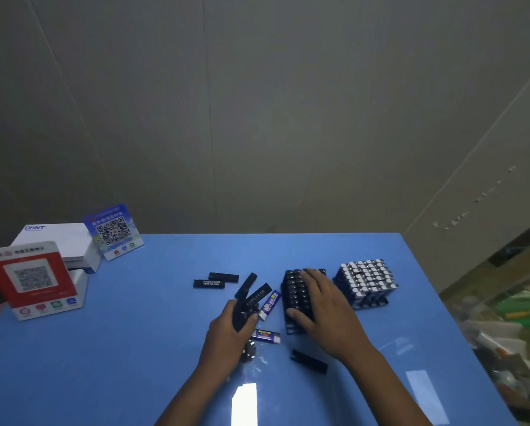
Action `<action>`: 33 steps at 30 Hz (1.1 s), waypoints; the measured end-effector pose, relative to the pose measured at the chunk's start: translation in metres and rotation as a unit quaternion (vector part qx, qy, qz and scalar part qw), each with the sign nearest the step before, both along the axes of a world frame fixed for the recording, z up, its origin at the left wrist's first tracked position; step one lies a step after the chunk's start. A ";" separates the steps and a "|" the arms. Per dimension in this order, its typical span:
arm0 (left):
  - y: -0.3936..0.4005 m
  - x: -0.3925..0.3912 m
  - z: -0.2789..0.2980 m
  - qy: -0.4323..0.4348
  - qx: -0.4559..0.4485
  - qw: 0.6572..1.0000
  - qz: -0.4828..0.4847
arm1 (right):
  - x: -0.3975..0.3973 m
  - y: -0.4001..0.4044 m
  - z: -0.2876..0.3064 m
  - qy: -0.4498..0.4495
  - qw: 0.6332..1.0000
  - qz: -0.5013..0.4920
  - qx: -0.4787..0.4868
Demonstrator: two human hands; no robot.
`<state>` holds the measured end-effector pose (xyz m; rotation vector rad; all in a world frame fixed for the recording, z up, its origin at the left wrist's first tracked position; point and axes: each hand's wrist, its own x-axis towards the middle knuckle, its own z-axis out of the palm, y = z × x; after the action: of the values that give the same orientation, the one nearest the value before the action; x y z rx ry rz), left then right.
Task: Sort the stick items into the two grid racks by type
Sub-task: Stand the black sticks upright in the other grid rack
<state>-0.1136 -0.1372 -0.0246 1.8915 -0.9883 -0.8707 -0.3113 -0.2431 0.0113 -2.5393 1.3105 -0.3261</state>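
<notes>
My left hand (226,333) grips a bunch of black sticks (251,292) that fan out up and to the right. My right hand (322,305) lies flat, fingers straight, on top of the black grid rack (289,295) filled with black sticks. To its right stands a second rack (366,282) filled with white-capped blue sticks. Two black sticks (216,280) lie on the blue table (128,333) to the left. Two white-and-blue sticks lie loose: one (269,304) beside the black rack, one (265,336) by my left thumb. Another black stick (309,361) lies under my right wrist.
At the table's left stand a red QR-code sign (33,278), a white box (58,241) and a blue QR-code sign (113,232). A crumpled clear wrapper (251,353) lies by my left wrist. Cluttered goods fill the area beyond the right table edge (503,318).
</notes>
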 end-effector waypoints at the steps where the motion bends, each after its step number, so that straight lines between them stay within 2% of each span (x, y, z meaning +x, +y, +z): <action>1: -0.001 -0.011 0.003 0.009 -0.008 1.000 0.000 | -0.007 0.001 0.002 -0.011 1.000 0.009 0.008; 10: -0.003 -0.106 -0.003 0.041 -0.012 0.999 -0.003 | -0.075 -0.008 0.006 -0.140 0.982 0.061 0.112; 21: 0.006 -0.157 0.002 -0.094 0.023 0.994 -0.046 | -0.099 -0.010 -0.002 -0.124 0.971 0.157 0.131; 27: 0.011 -0.149 0.005 -0.097 0.020 0.993 -0.060 | -0.095 -0.011 0.000 -0.106 0.968 0.149 0.174; 33: 0.010 -0.130 0.003 -0.046 0.029 0.998 -0.017 | -0.107 -0.024 0.004 -0.103 0.974 0.097 0.179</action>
<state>-0.2439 -0.1274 -0.0216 1.9853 -1.0630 -0.8462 -0.4183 -0.2667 0.0156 -2.2356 0.9396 -0.2751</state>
